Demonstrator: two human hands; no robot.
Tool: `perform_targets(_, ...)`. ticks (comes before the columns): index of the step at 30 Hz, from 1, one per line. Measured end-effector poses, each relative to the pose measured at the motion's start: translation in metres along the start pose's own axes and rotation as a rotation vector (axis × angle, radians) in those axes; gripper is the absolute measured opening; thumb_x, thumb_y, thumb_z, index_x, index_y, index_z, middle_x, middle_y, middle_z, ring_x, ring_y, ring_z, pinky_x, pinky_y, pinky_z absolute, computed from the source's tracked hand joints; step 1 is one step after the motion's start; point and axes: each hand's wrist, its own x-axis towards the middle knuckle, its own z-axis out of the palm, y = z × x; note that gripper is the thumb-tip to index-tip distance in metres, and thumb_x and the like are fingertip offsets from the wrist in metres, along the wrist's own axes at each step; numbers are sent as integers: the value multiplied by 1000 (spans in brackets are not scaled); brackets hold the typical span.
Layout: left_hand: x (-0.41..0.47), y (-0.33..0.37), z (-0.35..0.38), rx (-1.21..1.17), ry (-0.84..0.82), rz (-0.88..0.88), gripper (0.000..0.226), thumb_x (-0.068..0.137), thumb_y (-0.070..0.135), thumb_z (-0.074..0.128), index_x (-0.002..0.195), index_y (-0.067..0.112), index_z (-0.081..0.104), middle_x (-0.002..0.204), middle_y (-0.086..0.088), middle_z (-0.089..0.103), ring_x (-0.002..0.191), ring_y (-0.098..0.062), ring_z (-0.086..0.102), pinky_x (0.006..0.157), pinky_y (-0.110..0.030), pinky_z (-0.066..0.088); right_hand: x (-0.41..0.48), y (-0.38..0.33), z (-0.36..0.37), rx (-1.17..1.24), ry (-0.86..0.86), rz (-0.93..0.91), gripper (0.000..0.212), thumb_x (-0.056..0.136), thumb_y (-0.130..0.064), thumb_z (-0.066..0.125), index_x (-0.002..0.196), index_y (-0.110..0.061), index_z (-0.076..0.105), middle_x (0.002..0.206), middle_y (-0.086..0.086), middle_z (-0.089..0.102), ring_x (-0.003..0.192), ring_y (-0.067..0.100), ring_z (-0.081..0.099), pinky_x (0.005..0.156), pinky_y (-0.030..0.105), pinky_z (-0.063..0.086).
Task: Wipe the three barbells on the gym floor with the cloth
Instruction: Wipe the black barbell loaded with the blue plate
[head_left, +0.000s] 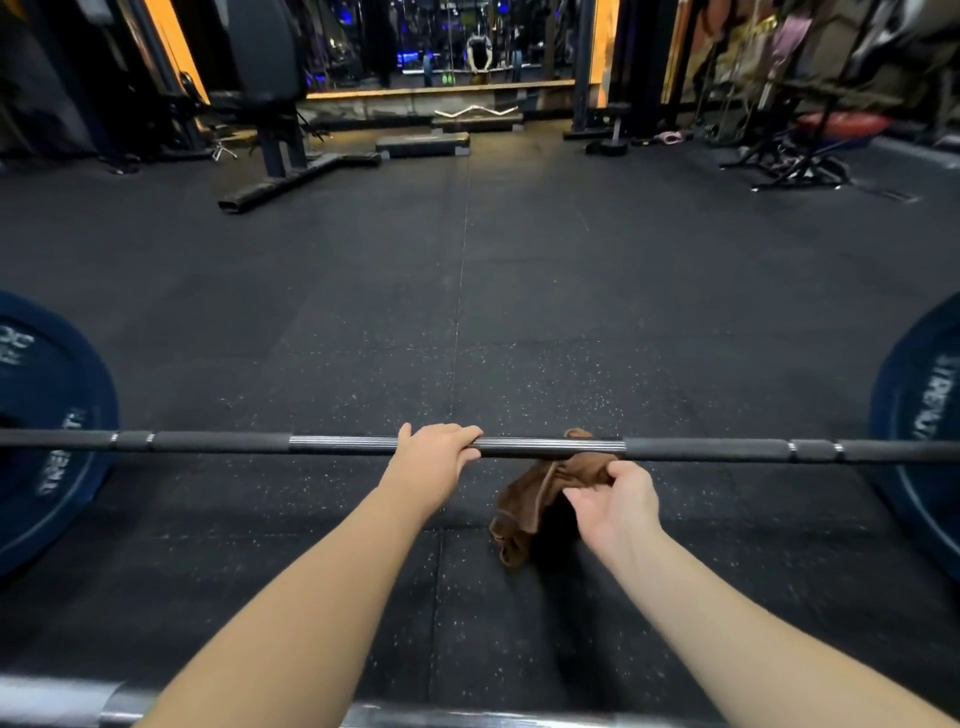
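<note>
A long barbell (545, 446) stretches across the view, its shaft raised off the black rubber floor by blue plates at the left (47, 431) and right (919, 415). My left hand (434, 457) grips the shaft's shiny middle section from above. A brown cloth (540, 493) hangs draped over the shaft just to the right of that hand. My right hand (613, 499) pinches the cloth's near side below the bar. A second barbell's steel shaft (78, 701) runs along the bottom edge, close to me. A curved silver bar (475, 110) lies far back by the mirror.
A bench frame (291, 171) stands at the back left and black step platforms (423, 144) lie at the back centre. Racks and gear (800, 156) crowd the back right. Open black floor (467, 291) spreads beyond the barbell.
</note>
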Motion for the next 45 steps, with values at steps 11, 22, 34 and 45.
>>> perform_targets(11, 6, 4, -11, 132, -76, -10, 31, 111, 37, 36, 134, 24, 53, 125, 0, 65, 114, -27, 58, 110, -47, 31, -14, 5, 6, -181, 27, -38, 31, 67, 7, 38, 80, 4, 66, 87, 26, 64, 77, 34, 61, 85, 45, 51)
perform_targets(22, 9, 10, -20, 189, -120, -28, 24, 112, 32, 34, 111, 17, 53, 107, -3, 67, 91, -26, 47, 101, -43, 38, 12, -43, -24, -78, 205, -149, 39, 76, 6, 36, 102, 10, 65, 111, 32, 69, 98, 42, 69, 96, 63, 51)
perform_targets(34, 9, 10, -23, 199, -120, -28, 27, 112, 34, 34, 113, 16, 53, 105, -3, 66, 89, -25, 45, 84, -38, 33, -15, -21, -12, -230, 115, -111, 22, 82, 5, 39, 79, 3, 60, 85, 26, 65, 77, 33, 63, 89, 45, 55)
perform_targets(45, 7, 13, -20, 200, -98, -32, 26, 112, 35, 34, 119, 19, 53, 114, -4, 67, 105, -29, 56, 100, -43, 38, -8, -64, -39, -183, 184, -162, 40, 89, 1, 38, 122, 8, 59, 112, 24, 71, 97, 36, 71, 102, 52, 50)
